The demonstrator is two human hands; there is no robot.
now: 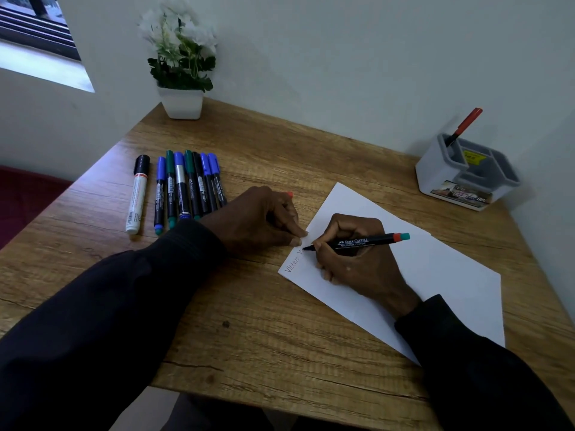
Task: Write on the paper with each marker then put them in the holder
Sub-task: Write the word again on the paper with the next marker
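Observation:
My right hand (354,259) grips a black marker (367,242) with a red and teal end, its tip touching the white paper (435,275) near the left corner, beside a handwritten word. My left hand (264,219) rests on the table with fingertips pressing the paper's edge; its curled fingers hold a red cap (289,194). A row of several capped blue, green and black markers (189,185) lies at the far left, with a thick white marker (137,194) beside them. The grey holder (466,175) at the far right contains one red-capped marker (465,126).
A white pot of white flowers (182,73) stands at the table's back left corner by the wall. The wooden table (249,321) ends at its near edge in front of me. A window (37,35) is at the upper left.

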